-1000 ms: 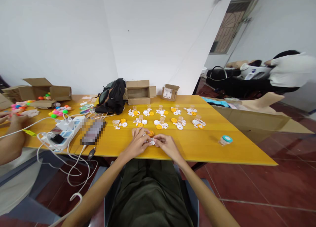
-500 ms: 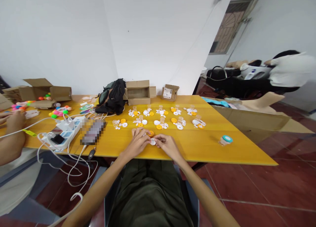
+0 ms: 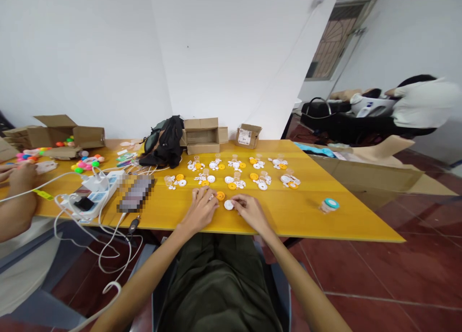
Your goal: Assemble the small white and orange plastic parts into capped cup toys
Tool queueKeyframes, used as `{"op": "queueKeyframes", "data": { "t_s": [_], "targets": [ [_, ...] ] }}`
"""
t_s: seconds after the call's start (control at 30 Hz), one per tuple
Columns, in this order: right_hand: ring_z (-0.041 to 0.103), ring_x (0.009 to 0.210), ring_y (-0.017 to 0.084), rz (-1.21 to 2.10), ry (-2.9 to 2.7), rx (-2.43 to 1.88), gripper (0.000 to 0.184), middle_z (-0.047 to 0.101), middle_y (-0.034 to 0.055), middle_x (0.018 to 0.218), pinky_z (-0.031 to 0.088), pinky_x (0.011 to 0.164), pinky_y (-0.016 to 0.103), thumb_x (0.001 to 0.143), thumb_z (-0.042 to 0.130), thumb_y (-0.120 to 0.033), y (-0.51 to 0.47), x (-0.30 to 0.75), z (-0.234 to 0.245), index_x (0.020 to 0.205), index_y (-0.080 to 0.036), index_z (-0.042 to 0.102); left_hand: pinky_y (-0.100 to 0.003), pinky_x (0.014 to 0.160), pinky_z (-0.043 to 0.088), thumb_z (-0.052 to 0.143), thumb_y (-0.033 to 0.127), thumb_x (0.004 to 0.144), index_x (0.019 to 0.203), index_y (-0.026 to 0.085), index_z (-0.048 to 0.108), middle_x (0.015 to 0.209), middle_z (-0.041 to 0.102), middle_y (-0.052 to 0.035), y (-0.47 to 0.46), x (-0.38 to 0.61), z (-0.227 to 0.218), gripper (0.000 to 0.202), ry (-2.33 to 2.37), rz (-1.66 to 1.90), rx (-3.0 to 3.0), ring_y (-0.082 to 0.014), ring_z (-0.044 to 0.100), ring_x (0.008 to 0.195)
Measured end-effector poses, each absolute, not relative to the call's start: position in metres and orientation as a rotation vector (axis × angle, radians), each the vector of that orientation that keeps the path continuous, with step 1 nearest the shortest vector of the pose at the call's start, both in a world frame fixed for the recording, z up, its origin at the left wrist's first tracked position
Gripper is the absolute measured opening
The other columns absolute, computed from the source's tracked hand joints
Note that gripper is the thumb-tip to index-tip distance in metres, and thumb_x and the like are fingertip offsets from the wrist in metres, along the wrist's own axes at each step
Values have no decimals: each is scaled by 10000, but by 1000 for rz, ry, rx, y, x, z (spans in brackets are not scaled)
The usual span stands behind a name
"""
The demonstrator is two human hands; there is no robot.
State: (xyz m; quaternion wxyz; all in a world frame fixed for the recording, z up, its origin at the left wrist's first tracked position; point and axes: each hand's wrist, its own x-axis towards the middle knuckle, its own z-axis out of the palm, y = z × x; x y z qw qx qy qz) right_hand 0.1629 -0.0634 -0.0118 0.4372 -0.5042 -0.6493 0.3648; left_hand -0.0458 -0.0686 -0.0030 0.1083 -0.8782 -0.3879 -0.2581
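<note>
My left hand lies on the yellow table with its fingers stretched out. Its tips are next to an orange disc and some tiny white pieces. My right hand rests to the right, fingers loosely bent, tips at the edge of a white disc. That disc lies flat on the table between the two hands. Beyond them, rows of small sets are laid out, each with white and orange discs and a little clear cup.
A teal-lidded jar stands to the right. At the left are a power strip with cables, a phone, a black bag, cardboard boxes and coloured toys. Another person's arm rests at the far left.
My hands, joined over the white disc before, have drawn apart. The white disc now lies bare on the table between them.
</note>
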Motion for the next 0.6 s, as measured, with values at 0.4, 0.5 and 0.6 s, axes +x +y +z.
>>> {"op": "queueKeyframes", "data": {
  "t_s": [0.4,0.5,0.6],
  "targets": [
    [657,729,180,519,-1975,-1306,183,715,42,893,517,743,308,877,597,-137,-72,164,-3,849,-235,749,-476,1004,425,545,188,967,1031,227,636,1152,638,-86,-70,-45,2,118,-1236,-738,-2635,-304,489,1242],
    [668,768,188,515,-2007,-1362,201,720,53,934,509,754,310,890,588,-125,-75,161,0,876,-235,755,-483,1014,418,574,240,965,1110,229,636,1187,629,-98,-70,-45,1,158,-1211,-743,-2660,-310,492,1234],
    [675,788,198,518,-2022,-1392,194,729,50,932,502,745,310,896,592,-141,-75,158,3,888,-241,758,-494,1025,405,612,347,960,1193,235,633,1226,618,-111,-70,-45,-1,259,-1175,-758,-2683,-320,489,1230]
  ]
}}
